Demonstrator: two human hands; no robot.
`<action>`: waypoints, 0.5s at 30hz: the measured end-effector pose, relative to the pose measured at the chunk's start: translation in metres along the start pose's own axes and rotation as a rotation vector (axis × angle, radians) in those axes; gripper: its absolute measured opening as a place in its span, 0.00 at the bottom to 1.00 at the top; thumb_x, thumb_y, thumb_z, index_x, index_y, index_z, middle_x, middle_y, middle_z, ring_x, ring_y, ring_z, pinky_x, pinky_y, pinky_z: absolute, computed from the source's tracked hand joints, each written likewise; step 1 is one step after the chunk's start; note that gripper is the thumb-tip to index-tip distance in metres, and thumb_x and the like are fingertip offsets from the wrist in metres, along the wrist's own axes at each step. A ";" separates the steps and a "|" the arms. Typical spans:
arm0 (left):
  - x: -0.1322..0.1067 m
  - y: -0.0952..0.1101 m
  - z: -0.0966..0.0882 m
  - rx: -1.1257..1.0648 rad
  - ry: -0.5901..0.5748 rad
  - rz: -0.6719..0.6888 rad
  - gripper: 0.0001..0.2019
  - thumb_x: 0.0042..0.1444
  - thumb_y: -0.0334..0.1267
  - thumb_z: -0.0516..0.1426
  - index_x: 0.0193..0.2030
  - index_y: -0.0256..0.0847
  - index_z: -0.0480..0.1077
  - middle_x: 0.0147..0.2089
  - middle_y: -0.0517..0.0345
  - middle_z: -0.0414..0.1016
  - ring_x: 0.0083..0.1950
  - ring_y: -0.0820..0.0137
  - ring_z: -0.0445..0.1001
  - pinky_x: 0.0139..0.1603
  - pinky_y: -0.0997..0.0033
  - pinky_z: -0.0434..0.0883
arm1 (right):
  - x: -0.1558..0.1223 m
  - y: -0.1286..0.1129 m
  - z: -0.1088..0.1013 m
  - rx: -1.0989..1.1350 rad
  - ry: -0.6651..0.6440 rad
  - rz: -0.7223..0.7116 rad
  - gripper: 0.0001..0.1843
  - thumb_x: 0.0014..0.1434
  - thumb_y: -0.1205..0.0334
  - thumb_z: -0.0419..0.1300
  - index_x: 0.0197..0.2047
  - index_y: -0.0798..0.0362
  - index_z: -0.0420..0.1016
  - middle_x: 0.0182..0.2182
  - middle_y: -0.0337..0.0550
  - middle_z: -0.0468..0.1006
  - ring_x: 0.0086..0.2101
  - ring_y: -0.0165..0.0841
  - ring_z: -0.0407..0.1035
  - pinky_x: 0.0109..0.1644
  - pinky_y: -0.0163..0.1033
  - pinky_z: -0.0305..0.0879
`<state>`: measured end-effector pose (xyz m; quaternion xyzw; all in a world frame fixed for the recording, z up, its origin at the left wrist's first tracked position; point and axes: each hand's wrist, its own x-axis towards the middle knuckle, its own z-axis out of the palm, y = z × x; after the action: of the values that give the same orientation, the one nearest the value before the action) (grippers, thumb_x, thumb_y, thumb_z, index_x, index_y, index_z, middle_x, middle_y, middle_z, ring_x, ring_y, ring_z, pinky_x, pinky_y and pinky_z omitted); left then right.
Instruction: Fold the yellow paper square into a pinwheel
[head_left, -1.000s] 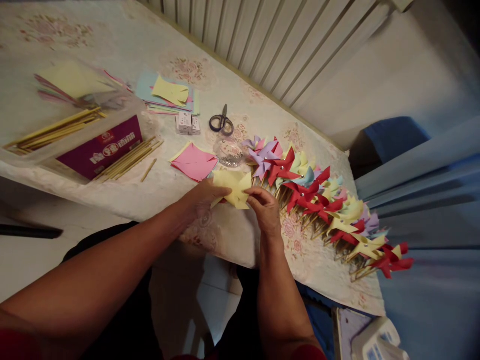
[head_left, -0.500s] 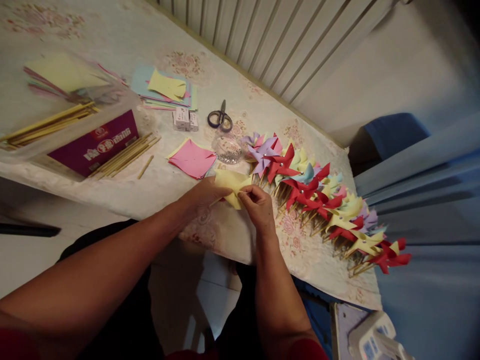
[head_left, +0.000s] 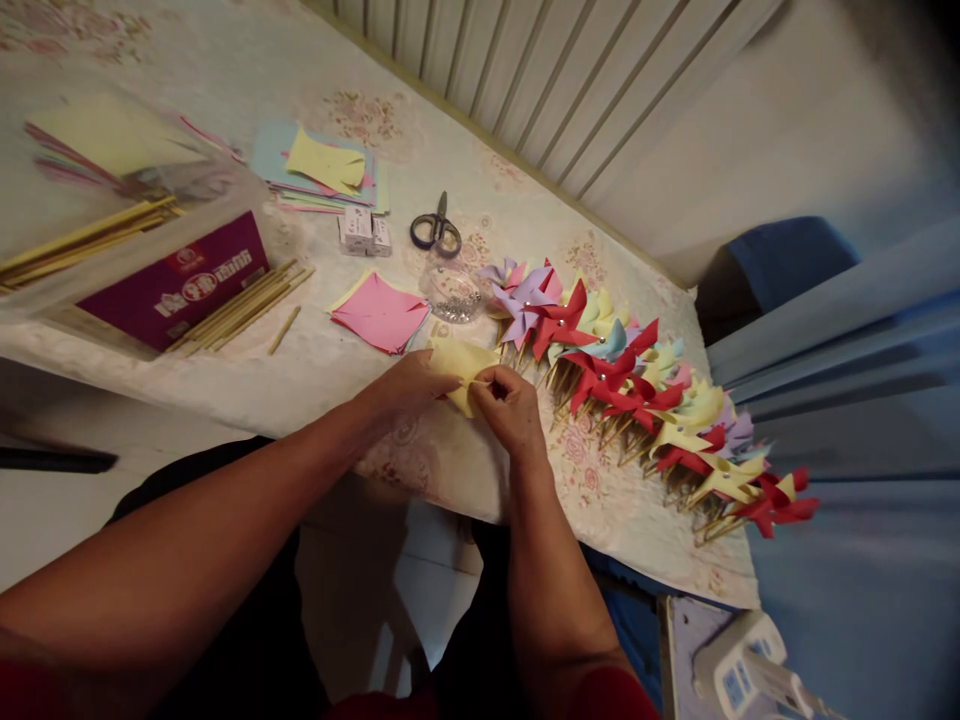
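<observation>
A pale yellow sheet of paper [head_left: 459, 358], partly curled over, is held between my two hands above the table's front edge. My left hand [head_left: 416, 383] is closed on its left side, thumb on top. With thumb and finger pinched, my right hand [head_left: 508, 402] grips the paper's right edge. Whether a pin or stick is also in my fingers is hidden. Just beyond my left hand lie pink paper squares [head_left: 381, 313] with cut slits. A clear dish of small metal pins [head_left: 454, 297] sits behind the yellow paper.
Rows of finished paper pinwheels [head_left: 622, 385] on sticks fill the right side. Scissors [head_left: 436, 230], small boxes [head_left: 364, 232] and a paper stack [head_left: 300, 170] lie farther back. To the left stands a plastic bin [head_left: 180, 275] with sticks [head_left: 240, 308] beside it.
Both hands stay on the yellow paper; my right fingers have shifted slightly left along it, and less of its lower flap shows. The whole view has moved a little.
</observation>
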<state>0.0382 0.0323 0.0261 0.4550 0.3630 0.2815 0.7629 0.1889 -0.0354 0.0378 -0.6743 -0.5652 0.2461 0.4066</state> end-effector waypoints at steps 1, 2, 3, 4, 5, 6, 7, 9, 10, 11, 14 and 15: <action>0.000 -0.001 0.000 -0.003 0.001 0.003 0.16 0.42 0.30 0.63 0.42 0.29 0.75 0.36 0.51 0.80 0.35 0.69 0.73 0.42 0.68 0.69 | 0.000 0.000 0.000 -0.006 0.000 0.001 0.06 0.50 0.59 0.58 0.25 0.51 0.71 0.24 0.35 0.69 0.26 0.28 0.62 0.34 0.35 0.59; 0.001 -0.002 -0.001 -0.007 -0.001 0.006 0.17 0.42 0.30 0.63 0.42 0.29 0.75 0.36 0.51 0.80 0.35 0.69 0.73 0.42 0.67 0.69 | 0.000 0.000 0.000 -0.012 0.000 0.002 0.06 0.50 0.59 0.58 0.25 0.51 0.71 0.24 0.35 0.69 0.26 0.28 0.62 0.34 0.35 0.59; 0.002 -0.003 -0.001 -0.008 -0.007 0.010 0.17 0.43 0.30 0.63 0.42 0.28 0.75 0.36 0.52 0.80 0.35 0.69 0.73 0.43 0.67 0.69 | 0.000 0.001 0.001 -0.015 0.002 0.002 0.07 0.50 0.59 0.59 0.25 0.51 0.71 0.24 0.35 0.69 0.26 0.28 0.62 0.34 0.35 0.59; 0.002 -0.005 -0.001 -0.007 -0.012 0.016 0.17 0.43 0.31 0.63 0.42 0.28 0.75 0.35 0.52 0.80 0.35 0.69 0.73 0.42 0.67 0.69 | 0.000 0.001 0.001 -0.018 0.004 0.002 0.07 0.50 0.59 0.59 0.25 0.51 0.71 0.24 0.35 0.69 0.26 0.29 0.62 0.34 0.35 0.59; 0.003 -0.006 -0.002 -0.006 -0.022 0.024 0.17 0.43 0.31 0.63 0.43 0.28 0.75 0.35 0.52 0.80 0.35 0.69 0.73 0.43 0.67 0.69 | 0.000 0.001 0.001 -0.019 0.008 0.004 0.07 0.50 0.58 0.59 0.25 0.51 0.71 0.24 0.35 0.69 0.26 0.29 0.62 0.34 0.35 0.59; 0.004 -0.008 -0.002 -0.008 -0.030 0.031 0.18 0.44 0.32 0.63 0.43 0.28 0.75 0.35 0.52 0.80 0.35 0.69 0.73 0.42 0.68 0.69 | 0.000 0.001 0.002 -0.021 0.011 0.008 0.07 0.50 0.58 0.59 0.25 0.51 0.71 0.24 0.35 0.69 0.26 0.29 0.62 0.34 0.35 0.60; 0.004 -0.009 -0.003 -0.010 -0.036 0.036 0.18 0.44 0.32 0.63 0.43 0.28 0.75 0.35 0.52 0.80 0.35 0.69 0.74 0.42 0.68 0.69 | 0.000 0.001 0.002 -0.020 0.013 0.013 0.07 0.50 0.58 0.59 0.25 0.51 0.71 0.25 0.35 0.69 0.26 0.29 0.62 0.34 0.35 0.60; 0.004 -0.010 -0.003 -0.006 -0.048 0.038 0.18 0.45 0.33 0.63 0.44 0.28 0.75 0.36 0.52 0.80 0.36 0.69 0.74 0.42 0.68 0.69 | 0.000 0.001 0.003 -0.016 0.020 0.022 0.07 0.50 0.58 0.60 0.25 0.51 0.71 0.24 0.35 0.70 0.26 0.28 0.62 0.34 0.35 0.60; 0.004 -0.010 -0.003 0.003 -0.053 0.035 0.17 0.45 0.33 0.63 0.44 0.29 0.75 0.36 0.52 0.80 0.36 0.69 0.74 0.42 0.69 0.70 | 0.000 0.001 0.003 -0.016 0.025 0.027 0.07 0.50 0.57 0.60 0.25 0.51 0.71 0.24 0.35 0.70 0.26 0.29 0.62 0.34 0.35 0.60; 0.004 -0.009 -0.002 0.013 -0.055 0.031 0.17 0.45 0.33 0.63 0.44 0.30 0.75 0.37 0.52 0.80 0.36 0.69 0.74 0.42 0.69 0.70 | 0.000 0.001 0.004 -0.017 0.029 0.032 0.08 0.50 0.57 0.60 0.25 0.51 0.71 0.24 0.36 0.70 0.26 0.29 0.62 0.34 0.35 0.60; 0.002 -0.006 -0.002 0.016 -0.057 0.017 0.17 0.45 0.33 0.63 0.43 0.31 0.75 0.38 0.52 0.80 0.36 0.70 0.75 0.43 0.68 0.70 | 0.000 0.000 0.005 -0.030 0.035 0.047 0.08 0.50 0.57 0.60 0.25 0.51 0.71 0.24 0.36 0.70 0.26 0.29 0.62 0.33 0.35 0.60; 0.001 -0.006 -0.001 0.004 -0.066 0.012 0.17 0.45 0.34 0.64 0.44 0.31 0.75 0.38 0.52 0.80 0.36 0.70 0.75 0.43 0.68 0.70 | 0.000 0.000 0.005 -0.035 0.035 0.052 0.08 0.50 0.57 0.60 0.25 0.51 0.71 0.24 0.36 0.70 0.26 0.29 0.62 0.33 0.35 0.60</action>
<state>0.0384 0.0317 0.0201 0.4678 0.3355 0.2701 0.7718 0.1848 -0.0343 0.0353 -0.6999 -0.5445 0.2349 0.3982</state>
